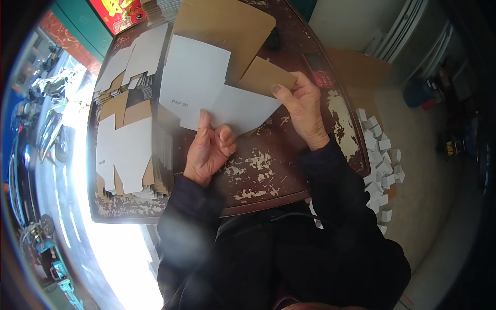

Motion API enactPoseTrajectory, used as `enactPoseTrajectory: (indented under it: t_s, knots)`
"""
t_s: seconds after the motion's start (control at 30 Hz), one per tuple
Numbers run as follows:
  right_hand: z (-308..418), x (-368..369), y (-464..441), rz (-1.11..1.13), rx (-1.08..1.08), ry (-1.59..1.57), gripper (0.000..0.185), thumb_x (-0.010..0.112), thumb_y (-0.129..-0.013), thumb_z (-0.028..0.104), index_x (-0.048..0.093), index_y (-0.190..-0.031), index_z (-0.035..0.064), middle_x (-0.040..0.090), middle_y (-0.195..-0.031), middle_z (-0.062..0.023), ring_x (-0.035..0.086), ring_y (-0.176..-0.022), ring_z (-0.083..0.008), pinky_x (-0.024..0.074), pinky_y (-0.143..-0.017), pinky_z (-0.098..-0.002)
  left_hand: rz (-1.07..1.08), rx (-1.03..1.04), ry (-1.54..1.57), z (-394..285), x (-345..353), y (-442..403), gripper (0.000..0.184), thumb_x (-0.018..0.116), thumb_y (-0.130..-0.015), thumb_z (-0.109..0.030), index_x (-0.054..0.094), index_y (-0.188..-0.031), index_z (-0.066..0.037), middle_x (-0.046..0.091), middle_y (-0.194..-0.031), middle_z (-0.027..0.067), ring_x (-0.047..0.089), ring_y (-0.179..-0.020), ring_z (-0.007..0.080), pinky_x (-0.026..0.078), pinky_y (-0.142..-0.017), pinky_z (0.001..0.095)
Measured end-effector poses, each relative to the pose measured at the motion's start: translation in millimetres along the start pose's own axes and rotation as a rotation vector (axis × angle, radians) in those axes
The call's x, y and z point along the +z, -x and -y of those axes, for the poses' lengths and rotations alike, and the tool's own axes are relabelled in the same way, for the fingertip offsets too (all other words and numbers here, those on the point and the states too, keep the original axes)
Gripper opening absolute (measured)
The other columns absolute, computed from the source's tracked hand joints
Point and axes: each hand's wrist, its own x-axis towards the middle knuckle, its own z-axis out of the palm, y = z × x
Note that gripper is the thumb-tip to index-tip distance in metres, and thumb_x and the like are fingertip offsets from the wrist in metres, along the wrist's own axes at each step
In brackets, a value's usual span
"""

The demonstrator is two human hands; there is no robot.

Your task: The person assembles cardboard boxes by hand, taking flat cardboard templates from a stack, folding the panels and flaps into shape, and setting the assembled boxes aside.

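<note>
Tabletop [258,178] shows between both wrists and its near edge; its right edge runs just outside the right wrist. Left of the left hand, stacked card blanks [124,150] crowd that side. The left hand [209,150] turns its palm up, fingers curled, thumb against the lower edge of a carton sheet [199,70]; whether it grips, I cannot tell. The right hand [302,106] pinches a brown flap [266,76] of that sheet between thumb and fingers. The sheet spreads ahead of and between the hands: flat, angular cardboard, smooth white marked "PAP 20", plain brown elsewhere. Dark red paint flakes to pale patches beneath. Small white boxes [380,160] lie heaped beyond the right forearm.
</note>
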Motion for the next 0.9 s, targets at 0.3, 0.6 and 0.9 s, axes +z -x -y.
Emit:
enactPoseTrajectory:
  t_s: [0.3, 0.6, 0.9]
  knots:
    - [24.7, -4.5, -1.9, -0.083, 0.007, 0.54, 0.006, 0.066, -0.081, 0.003, 0.063, -0.085, 0.0, 0.061, -0.08, -0.0017, 0.047, -0.065, -0.0071, 0.0402, -0.057, -0.0195, 0.036, -0.049, -0.124, 5.6, 25.8, 2.2, 0.06, 0.037, -0.097, -0.061, 0.053, -0.124, -0.01, 0.047, -0.064, 0.0026, 0.036, -0.055, 0.0103, 0.031, -0.053, 0.0241]
    - [16.1, 9.1, 1.0, -0.126, -0.307, 0.625, 0.042, 0.055, -0.078, -0.006, 0.058, -0.119, -0.0004, 0.062, -0.105, -0.0093, 0.058, -0.084, -0.0182, 0.0482, -0.076, -0.0261, 0.009, -0.08, 0.084, 6.5, 7.5, -2.3, 0.063, 0.036, -0.097, -0.064, 0.059, -0.118, -0.009, 0.044, -0.058, 0.0005, 0.033, -0.051, 0.0092, 0.029, -0.051, 0.024]
    - [24.8, 4.5, -1.4, 0.031, -0.489, 0.745, 0.062, 0.047, -0.073, -0.01, 0.048, -0.134, 0.0019, 0.046, -0.139, -0.0148, 0.049, -0.124, -0.0277, 0.0377, -0.106, -0.0335, 0.036, -0.164, 0.26, 1.3, -3.9, 0.1, 0.055, 0.037, -0.099, -0.059, 0.062, -0.108, -0.011, 0.041, -0.054, -0.0011, 0.033, -0.048, 0.0081, 0.027, -0.049, 0.0232]
